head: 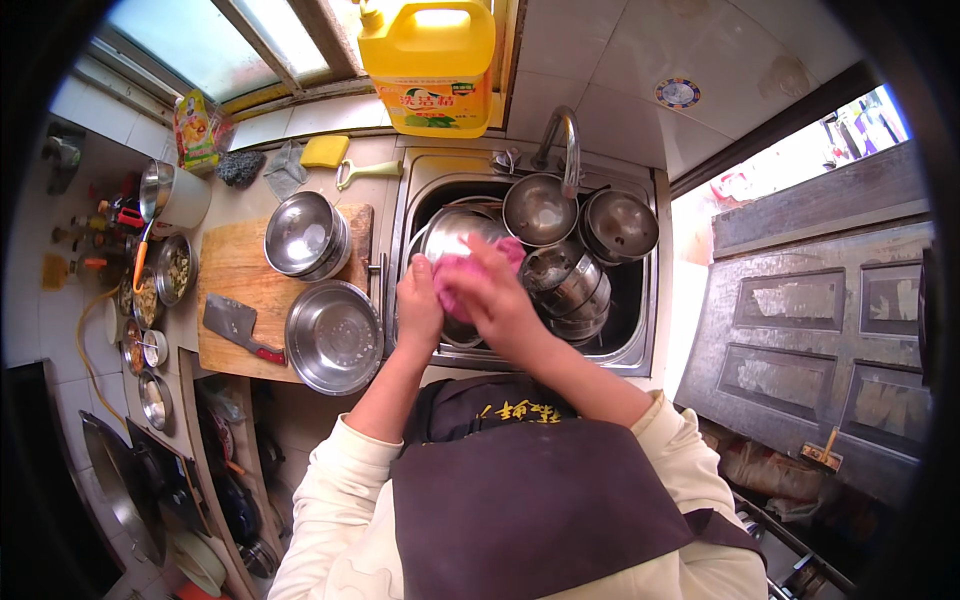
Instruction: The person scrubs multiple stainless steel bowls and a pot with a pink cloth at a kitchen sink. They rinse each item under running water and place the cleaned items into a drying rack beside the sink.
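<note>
Over the steel sink (641, 345), my left hand (420, 304) grips the near left edge of a shiny stainless-steel bowl (457, 225). A pink cloth (450, 281) lies under the fingers of my right hand (491, 296), pressed against the bowl; motion blurs these fingers. Part of the bowl is hidden by the cloth and both hands. Right of my hands, several used steel bowls (577, 300) are piled on their sides in the sink. Another steel bowl (540, 210) rests below the curved faucet (566, 142), with stacked bowls (619, 225) beside it.
Left of the sink, a wooden cutting board (240, 262) carries stacked bowls (304, 236), a steel basin (334, 337) and a cleaver (232, 319). A peeler (371, 171), yellow sponge (325, 151) and steel-wool scourer (240, 169) lie behind. A yellow detergent jug (427, 75) stands behind the sink.
</note>
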`<control>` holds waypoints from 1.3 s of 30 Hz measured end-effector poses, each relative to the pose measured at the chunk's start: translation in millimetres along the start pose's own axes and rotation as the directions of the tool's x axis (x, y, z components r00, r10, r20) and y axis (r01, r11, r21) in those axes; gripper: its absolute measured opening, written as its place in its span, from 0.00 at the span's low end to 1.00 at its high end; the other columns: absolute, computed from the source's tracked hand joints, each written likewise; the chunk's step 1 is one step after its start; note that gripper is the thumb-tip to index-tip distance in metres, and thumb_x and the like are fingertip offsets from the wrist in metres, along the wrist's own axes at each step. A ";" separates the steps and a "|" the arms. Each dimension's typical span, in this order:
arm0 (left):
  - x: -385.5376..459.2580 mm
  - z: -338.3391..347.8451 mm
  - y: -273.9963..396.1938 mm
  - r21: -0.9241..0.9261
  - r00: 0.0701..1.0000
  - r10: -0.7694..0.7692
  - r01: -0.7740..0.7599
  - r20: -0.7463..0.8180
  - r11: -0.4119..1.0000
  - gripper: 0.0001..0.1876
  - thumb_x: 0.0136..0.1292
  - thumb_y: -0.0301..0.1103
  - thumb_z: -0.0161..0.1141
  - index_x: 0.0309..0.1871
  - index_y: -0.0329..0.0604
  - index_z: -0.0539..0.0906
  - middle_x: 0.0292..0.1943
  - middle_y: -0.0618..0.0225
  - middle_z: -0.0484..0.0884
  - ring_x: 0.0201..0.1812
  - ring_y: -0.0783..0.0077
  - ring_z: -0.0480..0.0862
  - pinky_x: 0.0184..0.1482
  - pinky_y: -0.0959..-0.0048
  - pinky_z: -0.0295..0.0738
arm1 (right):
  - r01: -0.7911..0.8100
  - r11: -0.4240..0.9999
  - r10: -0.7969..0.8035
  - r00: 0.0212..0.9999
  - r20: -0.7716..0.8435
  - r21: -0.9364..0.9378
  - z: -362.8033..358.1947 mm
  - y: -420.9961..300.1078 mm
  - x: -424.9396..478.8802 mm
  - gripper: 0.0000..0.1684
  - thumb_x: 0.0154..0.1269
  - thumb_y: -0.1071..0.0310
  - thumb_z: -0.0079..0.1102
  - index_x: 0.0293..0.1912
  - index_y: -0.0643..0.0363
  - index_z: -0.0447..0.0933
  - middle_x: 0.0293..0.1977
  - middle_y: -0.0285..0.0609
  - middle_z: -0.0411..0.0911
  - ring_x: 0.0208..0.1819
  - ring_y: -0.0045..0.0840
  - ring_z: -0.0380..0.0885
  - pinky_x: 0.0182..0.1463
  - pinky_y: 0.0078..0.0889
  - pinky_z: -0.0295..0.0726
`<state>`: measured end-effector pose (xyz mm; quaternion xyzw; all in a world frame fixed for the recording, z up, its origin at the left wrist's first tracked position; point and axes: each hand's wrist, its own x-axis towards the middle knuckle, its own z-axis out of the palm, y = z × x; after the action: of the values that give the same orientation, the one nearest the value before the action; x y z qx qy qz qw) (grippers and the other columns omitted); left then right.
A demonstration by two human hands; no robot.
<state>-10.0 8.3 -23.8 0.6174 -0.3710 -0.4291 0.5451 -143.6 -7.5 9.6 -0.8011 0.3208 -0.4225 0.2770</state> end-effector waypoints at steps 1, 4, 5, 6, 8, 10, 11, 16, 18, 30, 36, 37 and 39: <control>-1.4 2.6 2.1 -0.029 0.998 0.046 -0.045 0.043 0.999 0.23 0.70 0.44 0.35 0.32 0.34 0.74 0.23 0.70 0.72 0.27 0.79 0.68 0.33 0.76 0.67 | -0.106 0.994 0.103 0.989 -0.105 -0.031 -2.2 5.6 9.1 0.17 0.53 0.76 0.53 0.46 0.58 0.72 0.51 0.53 0.65 0.57 0.42 0.62 0.60 0.37 0.61; -13.9 -2.1 25.6 0.091 0.968 0.059 -0.084 0.242 0.992 0.23 0.70 0.45 0.35 0.31 0.34 0.74 0.22 0.71 0.72 0.27 0.79 0.68 0.33 0.75 0.66 | -0.467 0.884 0.437 0.850 -0.294 -0.035 -16.9 33.4 34.5 0.13 0.53 0.72 0.56 0.41 0.61 0.72 0.45 0.52 0.67 0.48 0.39 0.69 0.52 0.33 0.67; -13.8 -1.4 22.7 0.107 0.958 0.061 -0.094 0.279 0.990 0.24 0.70 0.46 0.35 0.31 0.34 0.74 0.22 0.71 0.72 0.27 0.79 0.68 0.33 0.75 0.66 | -0.601 0.799 0.576 0.772 -0.268 -0.015 -25.3 48.8 36.9 0.12 0.53 0.70 0.56 0.39 0.62 0.72 0.42 0.51 0.68 0.45 0.38 0.70 0.49 0.32 0.69; -13.2 -0.9 15.0 0.122 0.949 0.061 -0.103 0.309 0.987 0.24 0.70 0.46 0.36 0.31 0.34 0.74 0.22 0.71 0.72 0.27 0.79 0.68 0.33 0.76 0.66 | -0.702 0.711 0.694 0.710 -0.123 -0.045 -32.1 56.0 42.3 0.13 0.53 0.70 0.55 0.40 0.63 0.71 0.41 0.51 0.69 0.44 0.37 0.70 0.47 0.31 0.70; -11.1 -2.5 4.4 0.177 0.938 0.059 -0.126 0.341 0.976 0.28 0.69 0.51 0.34 0.32 0.33 0.73 0.22 0.72 0.71 0.28 0.79 0.67 0.33 0.77 0.64 | -0.565 0.817 0.555 0.825 -0.110 -0.118 -27.1 50.5 37.4 0.14 0.53 0.69 0.54 0.40 0.63 0.71 0.41 0.51 0.69 0.43 0.38 0.70 0.47 0.31 0.70; -4.8 2.5 -2.5 0.061 0.950 0.044 -0.066 0.308 0.996 0.30 0.68 0.54 0.31 0.33 0.34 0.74 0.24 0.72 0.73 0.28 0.78 0.69 0.34 0.77 0.65 | -0.394 0.911 0.386 0.919 -0.087 -0.119 -20.0 26.7 32.6 0.16 0.50 0.71 0.56 0.42 0.63 0.71 0.43 0.51 0.68 0.45 0.41 0.69 0.49 0.34 0.69; -1.4 5.9 -4.1 0.004 0.957 0.034 -0.037 0.290 0.999 0.31 0.68 0.55 0.29 0.33 0.34 0.74 0.24 0.71 0.73 0.29 0.78 0.70 0.35 0.76 0.66 | -0.284 0.947 0.280 0.959 -0.045 -0.150 -16.5 13.3 27.3 0.18 0.49 0.73 0.57 0.43 0.63 0.71 0.44 0.51 0.68 0.46 0.41 0.68 0.50 0.35 0.68; 5.7 5.1 0.5 -0.212 0.955 -0.071 0.137 0.289 0.968 0.34 0.67 0.58 0.26 0.34 0.36 0.75 0.28 0.69 0.76 0.32 0.77 0.72 0.39 0.75 0.68 | 0.100 0.988 -0.086 0.988 0.126 -0.114 -9.8 -7.5 2.0 0.21 0.46 0.76 0.58 0.44 0.62 0.71 0.45 0.48 0.67 0.50 0.41 0.66 0.54 0.37 0.65; 9.4 -0.4 -1.7 0.036 0.950 0.017 -0.029 0.312 0.999 0.32 0.68 0.56 0.28 0.32 0.35 0.74 0.26 0.69 0.75 0.31 0.77 0.70 0.37 0.75 0.67 | -0.187 0.982 0.188 0.982 0.022 -0.010 -16.0 13.1 15.6 0.19 0.47 0.75 0.57 0.43 0.62 0.71 0.45 0.48 0.68 0.50 0.41 0.66 0.54 0.36 0.65; 23.5 4.5 -17.5 -0.588 0.884 -0.441 0.441 0.155 0.678 0.18 0.68 0.41 0.37 0.39 0.37 0.74 0.33 0.64 0.77 0.34 0.71 0.78 0.38 0.72 0.73 | 0.179 0.947 -0.147 0.980 0.132 -0.269 8.3 -7.9 4.7 0.22 0.42 0.76 0.59 0.42 0.61 0.71 0.45 0.45 0.67 0.46 0.40 0.64 0.51 0.40 0.66; 26.5 -7.0 -9.3 -0.705 0.769 -0.639 0.448 -0.009 0.550 0.21 0.67 0.42 0.34 0.50 0.34 0.70 0.50 0.56 0.74 0.51 0.62 0.74 0.54 0.62 0.69 | 0.208 0.961 -0.194 0.977 0.091 -0.180 -12.1 4.3 -36.0 0.28 0.37 0.82 0.57 0.44 0.58 0.69 0.45 0.45 0.64 0.47 0.41 0.63 0.52 0.40 0.65; 27.9 -12.7 -13.3 -0.725 0.772 -0.636 0.438 0.000 0.532 0.21 0.67 0.43 0.34 0.50 0.35 0.70 0.50 0.57 0.73 0.52 0.62 0.73 0.54 0.62 0.68 | 0.046 0.974 -0.047 0.999 -0.002 -0.222 -14.7 4.2 -37.3 0.26 0.39 0.82 0.56 0.44 0.59 0.69 0.45 0.47 0.63 0.47 0.41 0.63 0.51 0.40 0.65; 27.6 -21.1 -19.2 -0.760 0.777 -0.629 0.424 0.025 0.493 0.22 0.67 0.43 0.33 0.51 0.36 0.70 0.51 0.58 0.72 0.53 0.63 0.72 0.55 0.63 0.68 | -0.271 0.945 0.237 0.954 -0.185 -0.184 -23.7 8.7 -32.4 0.20 0.48 0.79 0.53 0.45 0.62 0.68 0.44 0.51 0.61 0.46 0.40 0.64 0.50 0.37 0.66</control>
<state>19.4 -7.3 -45.6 0.4803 0.1145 -0.6024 0.6271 -180.4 7.0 -1.2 -0.7408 0.4851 -0.4105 0.2177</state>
